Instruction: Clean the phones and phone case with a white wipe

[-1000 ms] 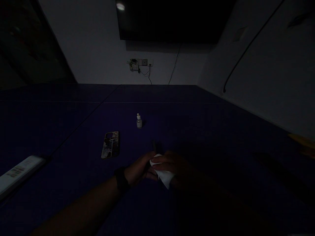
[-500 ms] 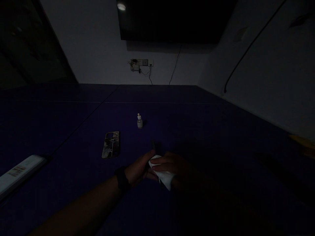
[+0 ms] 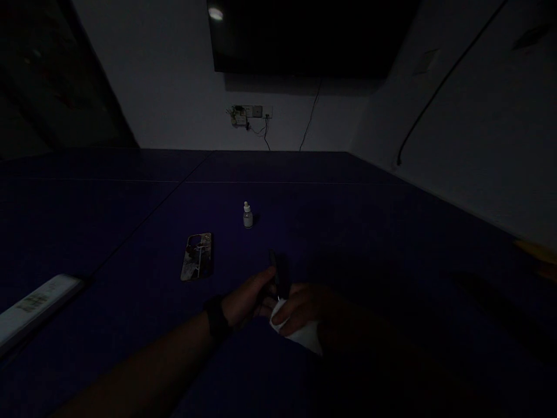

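We grip dark phone-like slab (image 3: 282, 280) in left hand (image 3: 244, 299) over purple table (image 3: 348, 215), pinch white tissue (image 3: 304, 337) in right hand (image 3: 307, 306) at slab's near end. 1 dropper bottle (image 3: 248, 219) beyond, 1 phone case (image 3: 197, 258) left.

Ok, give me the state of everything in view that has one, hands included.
Left hand: gripping dark object
Right hand: closed on white cloth
Dark object: held, partly uncovered
White cloth: bunched
Bottle: upright, top on
Phone case: lying flat; phone inside, unclear
Wall screen: dark, with a light reflection
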